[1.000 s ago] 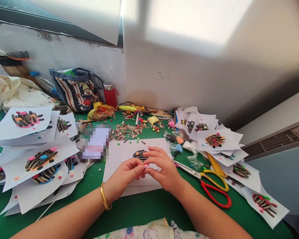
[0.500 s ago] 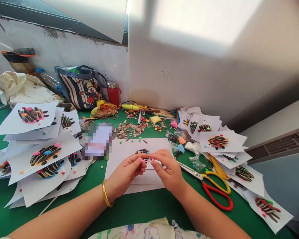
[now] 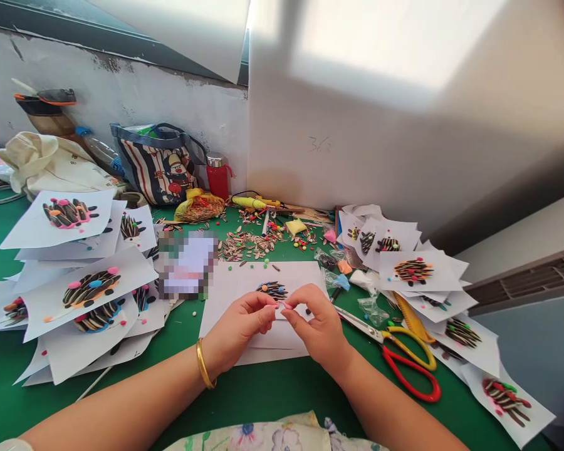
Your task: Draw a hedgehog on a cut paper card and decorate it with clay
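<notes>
From where I stand, the two hands come almost together over the white sheet (image 3: 219, 300); their fingertips are just beside each other, with a sliver of a gap between them at most. The left hand (image 3: 242, 327) has its thumb and forefinger pinched on a tiny bit of pink clay (image 3: 277, 305), or what looks like clay, and the right hand (image 3: 320, 327) closes its own thumb and forefinger on pink from the other side; whether it is one piece or two, I can't tell. That pink sits right at the tips, equally near to both hands. The seed figure (image 3: 271, 289) on the sheet lies just beyond them, on the side away from the person, its middle a touch left of where the fingertips meet. Its long axis seems to run side to side, roughly along the line joining the two hands, though its near edge hides behind the fingers, so I can't see all of it. The fingertips look raised above the paper rather than resting on it. The green balls (image 3: 251, 267) lie past the figure, near the sheet's far edge, while the scissors (image 3: 381, 336) rest on the table (image 3: 185, 335), to the right of the right hand.
</notes>
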{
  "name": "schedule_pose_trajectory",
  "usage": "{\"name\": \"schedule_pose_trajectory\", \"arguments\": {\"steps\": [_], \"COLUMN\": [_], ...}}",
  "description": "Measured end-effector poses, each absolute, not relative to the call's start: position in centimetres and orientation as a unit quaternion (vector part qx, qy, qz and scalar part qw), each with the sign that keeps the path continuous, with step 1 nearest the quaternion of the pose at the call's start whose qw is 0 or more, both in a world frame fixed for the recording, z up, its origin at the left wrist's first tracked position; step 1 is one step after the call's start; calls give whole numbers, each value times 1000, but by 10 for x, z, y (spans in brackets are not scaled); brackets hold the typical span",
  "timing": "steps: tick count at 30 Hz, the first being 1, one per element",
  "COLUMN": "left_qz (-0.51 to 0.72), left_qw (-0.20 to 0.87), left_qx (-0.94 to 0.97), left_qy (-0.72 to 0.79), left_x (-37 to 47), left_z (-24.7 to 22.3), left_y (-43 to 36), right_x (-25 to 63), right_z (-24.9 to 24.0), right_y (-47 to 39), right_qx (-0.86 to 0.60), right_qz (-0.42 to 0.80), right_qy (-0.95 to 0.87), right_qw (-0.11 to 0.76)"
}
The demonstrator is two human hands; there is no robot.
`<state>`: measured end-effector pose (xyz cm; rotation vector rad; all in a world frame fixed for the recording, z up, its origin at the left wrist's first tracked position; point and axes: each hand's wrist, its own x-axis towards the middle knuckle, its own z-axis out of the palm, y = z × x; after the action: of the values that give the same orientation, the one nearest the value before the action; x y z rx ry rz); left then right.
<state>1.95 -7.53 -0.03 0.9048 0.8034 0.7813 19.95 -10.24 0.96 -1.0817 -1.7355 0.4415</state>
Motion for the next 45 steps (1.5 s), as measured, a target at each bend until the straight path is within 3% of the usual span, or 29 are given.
{"name": "schedule_pose_trajectory", "arguments": {"steps": [9,27,35,40,45], "left_qz": [354,371,413,391,436], "left_qw": [761,783,845,888,870], "left_qx": [401,350,172,45,1], "left_qy": [366,356,292,238,230], "left_x": [18,19,25,18,9], "left_z": [-1,-3,8,20,23], "left_y": [-74,-73,-78,-74,-63], "right_x": [201,200,173,164,164], "right_z": [9,9,7,4,2], "right_y": [-100,-102,-112,-114,-121], "right_qx": [-431,-440,-360,-378,-335], "right_qz": [192,222,176,42,5], "right_qy": [-752,-729,-794,-844,-897], "right_qw": [461,475,458,379,290]}}
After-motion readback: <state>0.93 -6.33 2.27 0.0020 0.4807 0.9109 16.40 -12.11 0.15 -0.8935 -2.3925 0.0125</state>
